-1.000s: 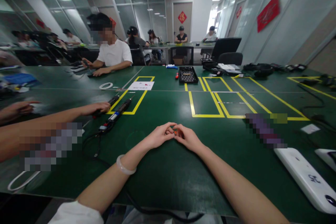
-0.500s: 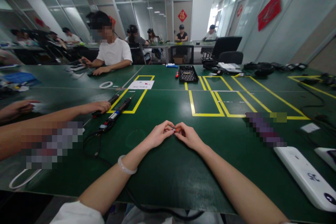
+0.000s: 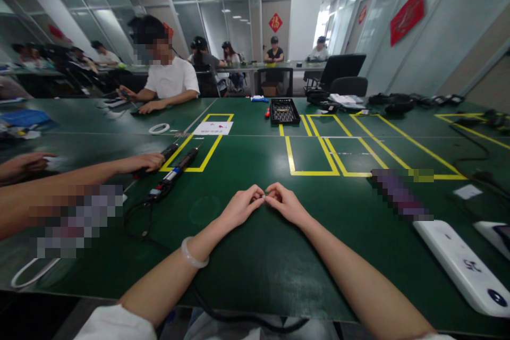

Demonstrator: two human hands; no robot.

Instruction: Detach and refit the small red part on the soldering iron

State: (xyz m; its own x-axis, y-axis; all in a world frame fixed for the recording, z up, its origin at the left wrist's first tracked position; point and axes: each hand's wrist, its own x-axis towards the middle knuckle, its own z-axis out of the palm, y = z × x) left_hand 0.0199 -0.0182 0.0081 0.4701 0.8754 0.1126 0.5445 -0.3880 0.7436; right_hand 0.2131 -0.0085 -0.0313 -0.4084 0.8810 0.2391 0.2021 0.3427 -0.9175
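Observation:
My left hand point(image 3: 243, 207), below a pale bracelet point(image 3: 194, 253) on its wrist, is closed in a pinch just above the green table point(image 3: 279, 260). My right hand point(image 3: 290, 205) faces it, also pinched, the fingertips of both nearly meeting. A tiny whitish or metallic piece point(image 3: 263, 197) shows between the fingertips. It is too small to name, and curled fingers hide the rest. To the left of my hands, a corded pen-like electric screwdriver point(image 3: 172, 174) lies on the table, its tip pointing away from me.
A co-worker's arm point(image 3: 99, 170) reaches in from the left. Yellow tape outlines point(image 3: 314, 173) mark the table. Farther back are a black tray point(image 3: 284, 111) of small parts, a red item point(image 3: 268, 112) and a paper sheet point(image 3: 213, 128). A white device point(image 3: 462, 265) lies at right.
An orange-red bit visible by my right fingers before is now out of sight. My fingers have shifted slightly around the small piece. The view has moved a little.

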